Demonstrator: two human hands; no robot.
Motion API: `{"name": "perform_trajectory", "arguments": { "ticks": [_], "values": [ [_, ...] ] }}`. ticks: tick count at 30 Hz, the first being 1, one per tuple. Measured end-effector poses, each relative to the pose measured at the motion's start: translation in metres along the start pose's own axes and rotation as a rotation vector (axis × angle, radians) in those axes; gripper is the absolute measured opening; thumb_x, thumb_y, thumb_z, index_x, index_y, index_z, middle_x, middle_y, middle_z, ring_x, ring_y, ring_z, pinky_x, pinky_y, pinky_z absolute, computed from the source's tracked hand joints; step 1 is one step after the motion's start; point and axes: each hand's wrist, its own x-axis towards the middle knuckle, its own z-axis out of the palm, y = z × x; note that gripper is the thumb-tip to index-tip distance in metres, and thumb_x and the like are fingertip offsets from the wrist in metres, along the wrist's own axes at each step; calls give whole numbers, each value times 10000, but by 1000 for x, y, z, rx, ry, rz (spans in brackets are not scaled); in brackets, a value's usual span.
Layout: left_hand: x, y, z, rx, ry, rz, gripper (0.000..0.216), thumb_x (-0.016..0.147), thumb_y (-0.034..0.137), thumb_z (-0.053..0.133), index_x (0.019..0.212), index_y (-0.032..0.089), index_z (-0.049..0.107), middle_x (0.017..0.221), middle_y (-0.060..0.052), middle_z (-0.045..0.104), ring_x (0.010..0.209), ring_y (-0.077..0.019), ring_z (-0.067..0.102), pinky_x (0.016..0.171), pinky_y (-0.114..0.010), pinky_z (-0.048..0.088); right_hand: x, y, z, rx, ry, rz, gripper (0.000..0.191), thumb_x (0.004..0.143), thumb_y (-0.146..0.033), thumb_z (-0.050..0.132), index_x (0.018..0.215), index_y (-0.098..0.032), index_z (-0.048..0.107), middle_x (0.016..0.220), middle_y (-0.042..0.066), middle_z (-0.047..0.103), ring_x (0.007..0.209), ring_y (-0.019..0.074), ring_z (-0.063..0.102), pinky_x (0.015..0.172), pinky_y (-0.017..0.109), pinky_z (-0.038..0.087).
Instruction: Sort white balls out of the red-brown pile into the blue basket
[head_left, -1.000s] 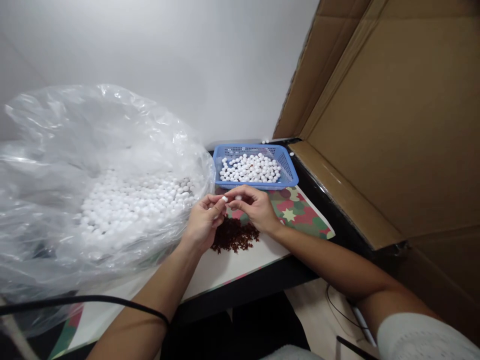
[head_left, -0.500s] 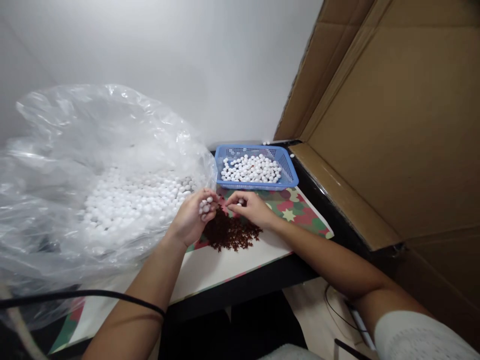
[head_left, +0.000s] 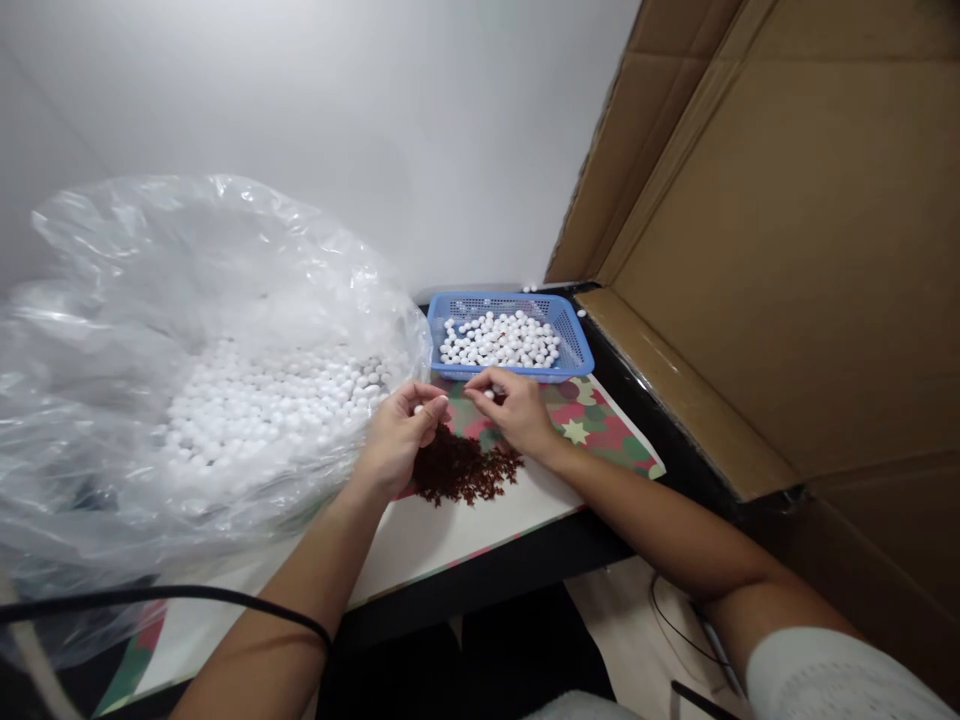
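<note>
My left hand (head_left: 409, 425) is closed around small white balls, with bits of white showing between the curled fingers. Facing it, a short gap away, my right hand (head_left: 514, 410) has thumb and fingertips drawn together. A white ball (head_left: 489, 394) shows in its curl; whatever its fingertips pinch is too small to name. Below both hands lies a heap of small reddish-brown star-shaped pieces (head_left: 466, 470). Behind the hands stands a blue perforated basket (head_left: 510, 372) holding many white balls (head_left: 502, 340).
On the left a large clear plastic bag (head_left: 247, 240) gapes open, full of white balls (head_left: 262, 405). Patterned paper (head_left: 600, 425) covers part of the dark table. Cardboard (head_left: 787, 240) walls the right side. A black cable (head_left: 187, 587) crosses my left forearm.
My left hand has turned and closed its fingers, so the several balls seen in its palm are mostly hidden. My right hand has shifted slightly to the right and up.
</note>
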Motion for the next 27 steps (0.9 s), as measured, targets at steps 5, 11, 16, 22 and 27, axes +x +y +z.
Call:
{"name": "perform_trajectory", "arguments": {
  "ticks": [5, 11, 16, 22, 27],
  "values": [
    [0, -8, 3, -44, -67, -37, 297, 705, 320, 773, 863, 145, 593, 672, -32, 662, 508, -52, 449, 456, -168, 262, -2, -10, -4, 84, 68, 16, 128, 839, -297, 650, 831, -173, 681, 706, 2, 663, 600, 115, 558, 587, 227, 426],
    [0, -8, 3, -56, -91, -52, 281, 724, 298, 757, 881, 148, 578, 740, -50, 680, 547, -64, 477, 450, -168, 242, -5, -10, -1, 112, 26, 5, 97, 842, -262, 644, 839, -174, 685, 704, -9, 678, 583, 100, 573, 571, 211, 437],
    [-1, -6, 5, -53, -99, -52, 266, 717, 298, 762, 844, 155, 577, 732, -42, 675, 553, -73, 519, 443, -169, 229, -4, -10, -1, 87, 14, -17, 86, 839, -249, 649, 834, -175, 693, 712, -8, 693, 584, 101, 584, 571, 208, 440],
    [-3, -6, 6, -60, -88, -46, 261, 708, 299, 765, 836, 162, 584, 716, -38, 678, 569, -86, 560, 440, -166, 232, -5, -9, 1, 104, 5, -48, 96, 851, -246, 638, 830, -177, 703, 721, -7, 706, 592, 102, 596, 555, 203, 440],
    [-3, -6, 7, -49, -63, -30, 260, 705, 292, 763, 823, 158, 574, 665, -17, 651, 487, -53, 476, 428, -167, 217, -7, -9, 3, 82, 21, -87, 98, 852, -244, 636, 857, -183, 712, 742, -6, 718, 620, 108, 620, 582, 208, 457]
  ]
}}
